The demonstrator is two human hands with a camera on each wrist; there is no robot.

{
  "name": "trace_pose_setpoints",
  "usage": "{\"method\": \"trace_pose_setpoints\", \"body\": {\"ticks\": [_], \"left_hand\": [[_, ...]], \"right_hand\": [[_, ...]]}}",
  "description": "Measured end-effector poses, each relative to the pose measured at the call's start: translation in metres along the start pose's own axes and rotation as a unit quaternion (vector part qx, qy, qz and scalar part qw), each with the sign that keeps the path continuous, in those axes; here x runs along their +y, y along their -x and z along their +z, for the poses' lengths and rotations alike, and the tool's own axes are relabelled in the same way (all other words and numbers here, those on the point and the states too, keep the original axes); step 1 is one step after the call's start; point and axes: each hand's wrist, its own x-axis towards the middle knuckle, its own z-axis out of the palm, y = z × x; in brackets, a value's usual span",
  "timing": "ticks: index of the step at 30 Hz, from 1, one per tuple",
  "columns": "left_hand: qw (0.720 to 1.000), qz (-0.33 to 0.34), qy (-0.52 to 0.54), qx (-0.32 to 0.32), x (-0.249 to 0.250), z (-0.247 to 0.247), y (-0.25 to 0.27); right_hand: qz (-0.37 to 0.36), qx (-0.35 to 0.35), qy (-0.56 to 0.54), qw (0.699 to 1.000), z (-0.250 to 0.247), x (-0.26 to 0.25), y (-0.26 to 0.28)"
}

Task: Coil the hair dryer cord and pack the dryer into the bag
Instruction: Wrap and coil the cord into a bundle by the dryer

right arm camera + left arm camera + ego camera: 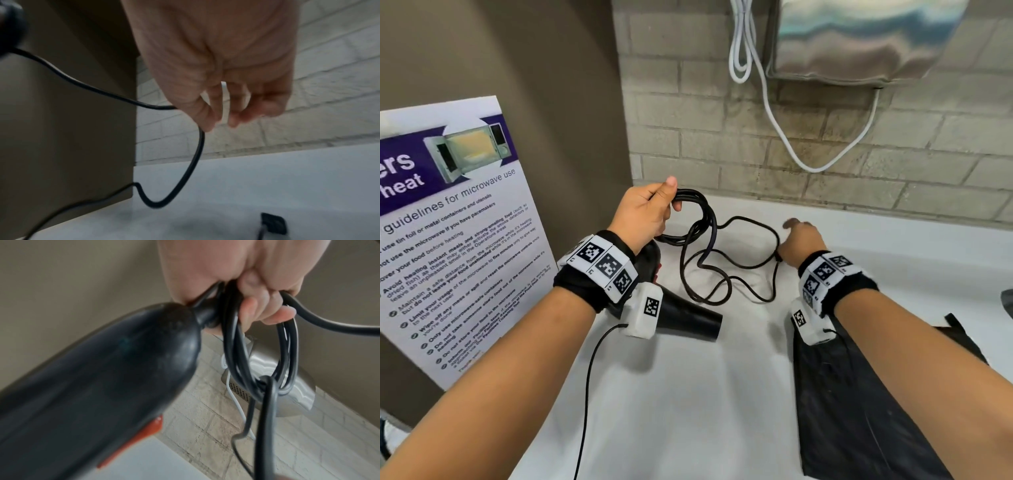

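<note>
In the head view, the left hand [645, 212], left of centre, had its grip curled tightly round several loops of the black cord [698, 219], with the handle end of the hair dryer [688, 320] hanging just below that wrist; the dryer's nozzle pointed toward lower centre, over the white desk [688, 404]. The left wrist view showed the fingers [273, 311] wrapped round the bunched coil beside the dryer's handle. The right hand [799, 241], right of centre, pinched a loose stretch of cord between thumb and forefinger, its other fingers loosely curled. Slack cord lay in bends on the desk between the two hands. The plug [273, 224] rested on the desk at the bottom of the right wrist view. The black bag [859, 404] lay flat at lower right, under the right forearm.

A microwave poster [455, 233] stood at the left.
</note>
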Motion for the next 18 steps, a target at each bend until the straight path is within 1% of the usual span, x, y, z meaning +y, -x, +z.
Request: {"method": "trace_pose_setpoints", "body": {"ticks": [1, 2, 3, 4, 5, 7, 9, 11, 12, 13, 15, 18], "left_hand": [[1.000, -0.002, 0.000, -0.001, 0.000, 0.000, -0.001], [1.000, -0.004, -0.001, -0.002, 0.000, 0.001, -0.001], [1.000, -0.005, -0.002, -0.003, 0.000, 0.001, -0.002], [1.000, -0.006, -0.002, -0.003, 0.000, 0.001, -0.002], [1.000, -0.007, -0.001, -0.004, 0.000, 0.001, -0.003], [1.000, -0.008, 0.002, -0.005, 0.000, 0.002, -0.004], [1.000, -0.008, 0.001, -0.007, 0.000, 0.002, -0.005], [1.000, -0.007, -0.003, -0.010, -0.001, 0.002, -0.006], [1.000, -0.007, -0.003, -0.011, -0.001, 0.002, -0.006], [1.000, -0.007, -0.002, -0.012, -0.001, 0.001, -0.005], [1.000, -0.006, -0.001, -0.014, -0.001, 0.001, -0.004], [1.000, -0.007, -0.002, -0.016, 0.001, 0.000, -0.002]], "right_hand": [[-0.035, 0.019, 0.006, 0.999, 0.002, -0.005, 0.005], [-0.088, 0.045, 0.011, 0.995, 0.003, -0.011, 0.009], [-0.154, 0.065, 0.014, 0.986, 0.004, -0.019, 0.013], [-0.224, 0.065, 0.007, 0.972, 0.006, -0.028, 0.015], [-0.291, 0.042, -0.011, 0.956, 0.009, -0.038, 0.015], [-0.381, -0.057, -0.071, 0.920, 0.017, -0.053, 0.014], [-0.425, -0.148, -0.130, 0.884, 0.026, -0.066, 0.021], [-0.409, -0.193, -0.169, 0.876, 0.028, -0.075, 0.031], [-0.392, -0.189, -0.183, 0.882, 0.028, -0.079, 0.034], [-0.381, -0.163, -0.199, 0.888, 0.027, -0.081, 0.035], [-0.354, -0.088, -0.204, 0.908, 0.023, -0.081, 0.033], [-0.272, 0.042, -0.178, 0.945, 0.014, -0.073, 0.016]]}}
